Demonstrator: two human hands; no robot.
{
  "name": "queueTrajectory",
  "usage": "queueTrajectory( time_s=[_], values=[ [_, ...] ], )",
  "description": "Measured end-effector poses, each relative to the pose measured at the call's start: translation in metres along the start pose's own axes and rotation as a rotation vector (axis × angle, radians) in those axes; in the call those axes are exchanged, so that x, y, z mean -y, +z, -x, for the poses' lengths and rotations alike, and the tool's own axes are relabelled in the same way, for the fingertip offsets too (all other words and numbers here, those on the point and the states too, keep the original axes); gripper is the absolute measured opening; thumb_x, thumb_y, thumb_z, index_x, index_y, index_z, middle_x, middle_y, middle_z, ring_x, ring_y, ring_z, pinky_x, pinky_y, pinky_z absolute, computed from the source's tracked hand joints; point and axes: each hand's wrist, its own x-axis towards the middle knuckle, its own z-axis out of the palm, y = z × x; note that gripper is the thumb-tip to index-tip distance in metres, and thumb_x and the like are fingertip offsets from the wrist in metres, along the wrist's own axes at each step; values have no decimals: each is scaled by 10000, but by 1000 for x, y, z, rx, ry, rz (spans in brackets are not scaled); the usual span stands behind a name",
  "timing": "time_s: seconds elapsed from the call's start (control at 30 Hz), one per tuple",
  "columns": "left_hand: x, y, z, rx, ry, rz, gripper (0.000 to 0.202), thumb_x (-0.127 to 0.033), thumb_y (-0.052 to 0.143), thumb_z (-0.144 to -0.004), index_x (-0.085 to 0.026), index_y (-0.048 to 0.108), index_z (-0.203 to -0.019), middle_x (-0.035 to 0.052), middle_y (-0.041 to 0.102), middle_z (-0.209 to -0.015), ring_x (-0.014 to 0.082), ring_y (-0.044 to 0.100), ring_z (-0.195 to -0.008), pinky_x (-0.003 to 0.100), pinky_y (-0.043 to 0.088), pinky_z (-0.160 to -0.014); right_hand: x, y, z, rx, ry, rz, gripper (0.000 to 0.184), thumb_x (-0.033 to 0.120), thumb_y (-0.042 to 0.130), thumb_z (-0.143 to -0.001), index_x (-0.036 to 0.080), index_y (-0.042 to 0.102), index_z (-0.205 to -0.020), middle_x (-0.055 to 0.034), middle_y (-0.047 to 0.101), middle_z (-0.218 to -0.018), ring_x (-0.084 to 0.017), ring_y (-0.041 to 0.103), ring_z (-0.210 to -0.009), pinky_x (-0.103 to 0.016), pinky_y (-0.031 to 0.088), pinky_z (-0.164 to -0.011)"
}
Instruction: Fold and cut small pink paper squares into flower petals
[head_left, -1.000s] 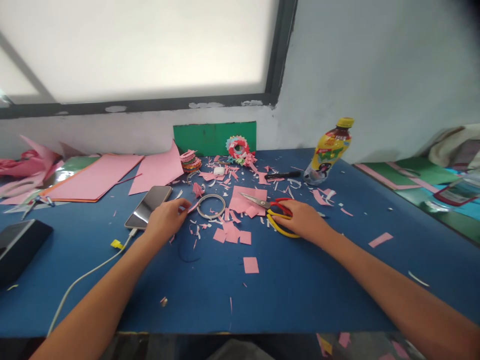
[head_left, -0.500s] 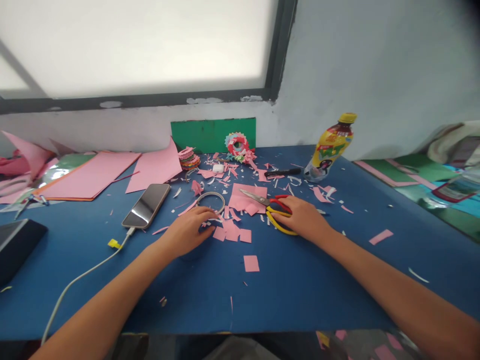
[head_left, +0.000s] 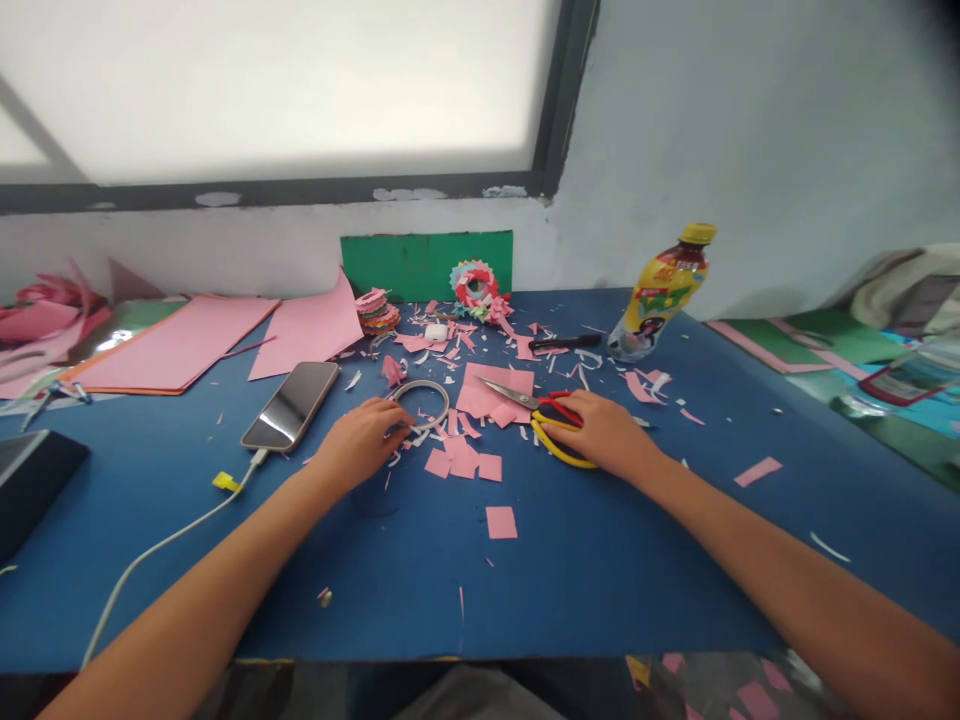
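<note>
Left hand (head_left: 366,440) has pulled back from pink squares (head_left: 463,460) to beside tape roll (head_left: 445,412); can't tell if fingers pinch anything. Right hand (head_left: 604,428) has fingers clamped on scissors (head_left: 535,404) by the handles, so blades face away over pink paper (head_left: 474,401).

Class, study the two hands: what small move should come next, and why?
Perhaps the left hand should shift across to steady the pink sheet: the right hand grips the scissors by their handles, the blades lie over that sheet, and the left hand is by the pale ring instead.
</note>
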Motion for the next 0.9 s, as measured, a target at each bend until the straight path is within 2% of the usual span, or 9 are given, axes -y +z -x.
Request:
queueTrajectory(
  time_s=[0.2, 0.4, 0.63, 0.73, 0.9],
  values=[
    [0, -6, 1, -58, -8, 44, 208, -278, 437, -846, -198, 626, -879, 50, 645, -993, 212, 575, -937, 340, 463, -810, -3, 3, -1, -18, 6, -9, 385, 438, 498, -808, 149, 636, -1023, -105, 627, -1039, -238, 590, -910, -311, 469, -742],
    [7, -13, 4, -52, 50, 70, 251, -139, 433, -767, -182, 638, -906, 58, 650, -1004, 210, 584, -942, 355, 446, -861, -3, 3, -1, -7, 3, -30, 389, 430, 495, -809, 151, 631, -1043, -101, 626, -1038, -234, 588, -909, -311, 464, -758],
    [-20, -3, -4, 20, -1, -19, 292, -223, 417, -836, -169, 555, -1088, 79, 612, -1112, 216, 562, -1022, 355, 441, -886, -1, 0, -1, 12, -3, -26, 388, 421, 488, -814, 142, 625, -1047, -104, 623, -1047, -229, 586, -913, -306, 456, -776],
    [-24, -3, -10, 49, 18, -60, 308, -181, 407, -827, -190, 543, -1104, 76, 618, -1092, 218, 584, -980, 351, 461, -844, -1, -2, -1, 12, -9, -23, 379, 415, 488, -814, 153, 625, -1051, -94, 627, -1034, -214, 593, -897, -292, 458, -764],
    [-14, -11, -18, 76, 4, -137, 314, -108, 413, -784, -172, 571, -1048, 111, 641, -983, 264, 607, -916, 381, 491, -749, -1, -3, -1, -4, 4, -4, 363, 419, 506, -796, 157, 660, -993, -96, 648, -962, -217, 607, -835, -288, 463, -696]
  ],
)
